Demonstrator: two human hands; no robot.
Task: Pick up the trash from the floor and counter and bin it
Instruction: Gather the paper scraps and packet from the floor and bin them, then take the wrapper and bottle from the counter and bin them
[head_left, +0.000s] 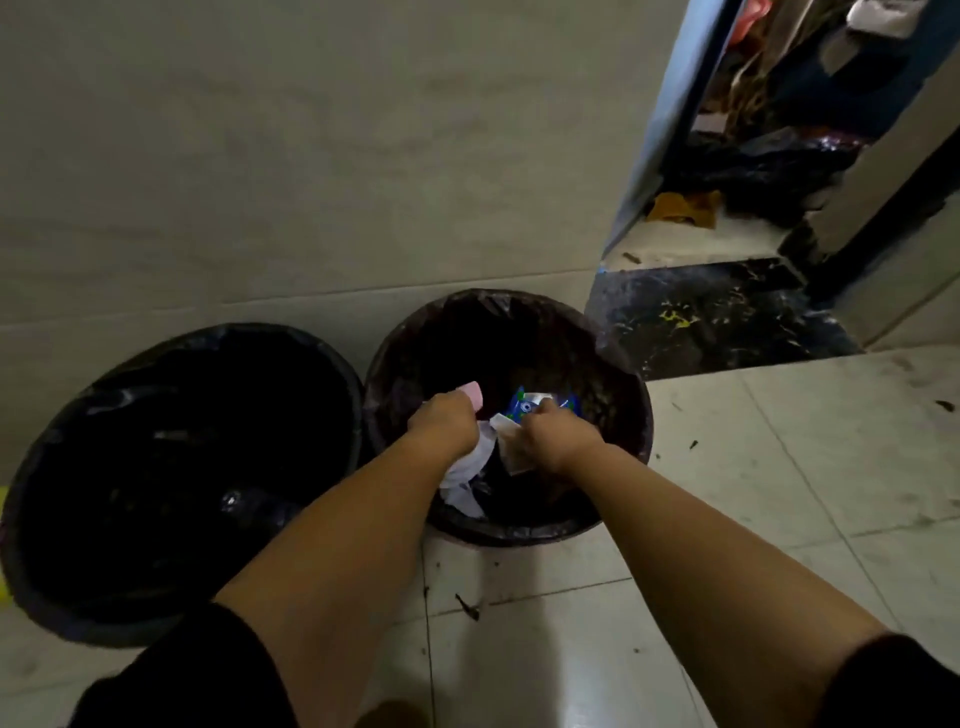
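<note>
Two round bins lined with black bags stand on the tiled floor against the wall. Both my hands are over the right bin (631, 395). My left hand (447, 423) is closed on crumpled white paper (467, 480) that hangs below it, with a pink piece (472, 393) sticking out past the fingers. My right hand (553, 436) grips a beige and white scrap (511, 441) together with a blue wrapper (535, 404). The left bin (47, 519) is larger and dark inside.
Small dark bits of debris (467, 607) lie on the pale floor tiles near the bins. A black marble threshold (701, 317) leads through a doorway at the upper right, with dark bags and cloth (753, 171) piled beyond it. Something yellow (4, 592) shows at the left edge.
</note>
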